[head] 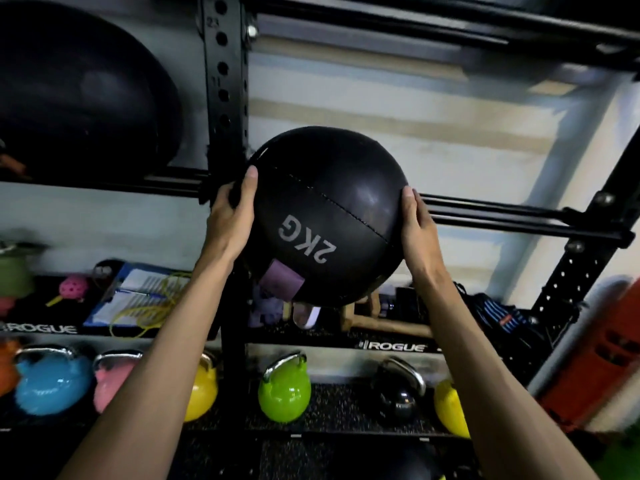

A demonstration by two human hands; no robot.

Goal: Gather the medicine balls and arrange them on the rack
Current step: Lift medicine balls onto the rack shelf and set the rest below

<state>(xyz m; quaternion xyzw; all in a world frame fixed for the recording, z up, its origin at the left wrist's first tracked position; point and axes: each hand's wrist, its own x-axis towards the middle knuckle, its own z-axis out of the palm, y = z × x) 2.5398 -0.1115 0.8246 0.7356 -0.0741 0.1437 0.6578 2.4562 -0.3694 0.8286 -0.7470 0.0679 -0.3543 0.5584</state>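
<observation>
A black medicine ball point(325, 216) marked "2KG" upside down, with a purple patch, is held up in front of the black rack point(223, 81). My left hand point(230, 216) cups its left side and my right hand point(417, 226) cups its right side, fingers curved round it. The ball hangs at the height of the rack's rail bars point(519, 216), just right of the upright post. A larger black ball point(79, 95) sits on the upper shelf at the left.
Below, a shelf holds a clipboard point(135, 296), a yellow cord, a pink ball point(73, 288) and wooden handles point(374, 320). Several coloured kettlebells, among them blue point(48, 382) and green point(284, 389), line the lowest shelf. A red object point(602, 355) stands at the right.
</observation>
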